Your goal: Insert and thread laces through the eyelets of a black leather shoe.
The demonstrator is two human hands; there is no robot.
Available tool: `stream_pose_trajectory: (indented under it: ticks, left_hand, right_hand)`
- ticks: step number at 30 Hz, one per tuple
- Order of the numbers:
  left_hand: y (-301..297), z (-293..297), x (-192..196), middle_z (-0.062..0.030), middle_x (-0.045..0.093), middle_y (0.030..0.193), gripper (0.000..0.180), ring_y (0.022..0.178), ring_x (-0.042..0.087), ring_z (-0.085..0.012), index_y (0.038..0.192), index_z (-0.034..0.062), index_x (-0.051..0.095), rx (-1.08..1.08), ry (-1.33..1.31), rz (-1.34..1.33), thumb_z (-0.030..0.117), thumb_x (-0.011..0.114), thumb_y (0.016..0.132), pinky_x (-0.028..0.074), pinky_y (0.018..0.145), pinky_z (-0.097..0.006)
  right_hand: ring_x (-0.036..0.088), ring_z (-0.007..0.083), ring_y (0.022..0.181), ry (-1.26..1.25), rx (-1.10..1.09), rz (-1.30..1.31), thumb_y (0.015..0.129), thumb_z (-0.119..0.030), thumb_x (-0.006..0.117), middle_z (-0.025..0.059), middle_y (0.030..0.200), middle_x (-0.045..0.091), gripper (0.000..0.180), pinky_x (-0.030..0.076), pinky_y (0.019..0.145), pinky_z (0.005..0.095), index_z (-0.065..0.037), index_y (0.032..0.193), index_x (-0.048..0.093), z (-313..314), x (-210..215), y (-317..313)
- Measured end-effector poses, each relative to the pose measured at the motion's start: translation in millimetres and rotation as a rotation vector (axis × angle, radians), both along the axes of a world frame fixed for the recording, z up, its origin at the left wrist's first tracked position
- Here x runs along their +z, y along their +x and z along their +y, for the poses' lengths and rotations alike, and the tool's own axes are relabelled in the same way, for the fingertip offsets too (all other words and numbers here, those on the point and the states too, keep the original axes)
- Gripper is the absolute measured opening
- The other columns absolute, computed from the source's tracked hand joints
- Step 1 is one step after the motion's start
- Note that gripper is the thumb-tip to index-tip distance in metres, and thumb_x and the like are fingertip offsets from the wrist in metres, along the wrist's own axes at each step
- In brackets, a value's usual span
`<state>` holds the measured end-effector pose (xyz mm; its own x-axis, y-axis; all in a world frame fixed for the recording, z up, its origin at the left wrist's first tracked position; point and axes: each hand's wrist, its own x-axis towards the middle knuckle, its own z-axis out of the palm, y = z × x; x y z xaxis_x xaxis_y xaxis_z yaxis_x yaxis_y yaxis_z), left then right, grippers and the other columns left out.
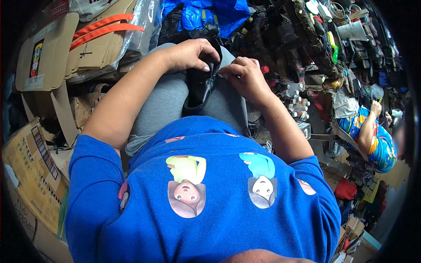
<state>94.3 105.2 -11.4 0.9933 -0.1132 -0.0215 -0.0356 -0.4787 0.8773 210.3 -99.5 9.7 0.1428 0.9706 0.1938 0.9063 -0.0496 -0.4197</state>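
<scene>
While one black shoe (199,85) lies on the person's grey lap (162,105), two hands work on it. The left hand (189,53) curls its fingers over the top of the shoe and holds it. The right hand (245,75) pinches something tiny at the shoe's right edge; what it is cannot be told. The shoe's long side runs from the hands down toward the blue shirt (219,210). Left of the shoe lie flat cardboard boxes (48,57) with two orange straps (105,27). Right of it stand small white bottles (297,103), and another person (372,140) sits farther right.
</scene>
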Motion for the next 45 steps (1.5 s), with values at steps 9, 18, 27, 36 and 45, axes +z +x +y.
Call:
stream_pose_trajectory:
  ticks: [9,18,27,36,45]
  left_hand:
    - [6.8,1.1,0.4,-0.0082,0.064,0.101,0.033,0.096,0.061,-0.0187,0.107,0.0042,0.066,-0.028,-0.044,0.075,0.009,0.071,0.075,0.047,0.09,-0.031]
    - [13.5,1.7,3.5,-0.0086,0.068,0.099,0.029,0.096,0.061,-0.0152,0.107,0.0021,0.067,-0.056,-0.155,0.248,0.01,0.064,0.08,0.044,0.091,-0.03]
    - [12.5,7.2,9.6,-0.0063,0.053,0.099,0.037,0.097,0.052,-0.0203,0.108,0.0093,0.066,-0.172,-0.002,0.155,0.011,0.071,0.072,0.042,0.089,-0.031]
    - [10.6,6.3,-0.8,-0.006,0.053,0.097,0.04,0.094,0.053,-0.0201,0.107,0.0099,0.066,-0.118,-0.039,0.076,0.007,0.073,0.068,0.043,0.086,-0.032]
    - [7.0,1.2,-6.6,-0.0077,0.055,0.104,0.041,0.096,0.056,-0.0225,0.103,0.0102,0.067,-0.031,0.004,0.083,0.006,0.076,0.063,0.046,0.086,-0.033]
  right_hand:
    - [0.057,0.0171,0.072,-0.052,0.013,0.287,0.076,-0.002,0.069,0.0044,0.076,0.056,0.022,0.047,0.063,0.0303,-0.013,0.094,0.072,-6.1,-8.1,10.4]
    - [0.059,0.0265,0.077,-0.08,-0.052,0.233,0.074,-0.008,0.067,0.0075,0.078,0.061,0.022,0.046,0.07,0.0382,-0.016,0.094,0.071,-7.6,-5.5,-4.0]
    - [0.059,0.0148,0.092,-0.278,-0.095,0.758,0.085,-0.007,0.062,0.0044,0.097,0.058,0.018,0.046,0.084,0.0284,-0.008,0.101,0.07,-3.1,-12.5,15.2]
    - [0.054,0.0136,0.097,-0.311,-0.079,0.861,0.087,-0.008,0.061,0.004,0.099,0.057,0.02,0.043,0.089,0.0268,-0.009,0.105,0.07,-6.0,-16.8,19.7]
    - [0.053,0.0109,0.085,-0.225,-0.11,0.773,0.084,-0.01,0.067,0.0012,0.091,0.057,0.019,0.044,0.078,0.0266,-0.008,0.102,0.07,-0.9,-21.4,2.4]
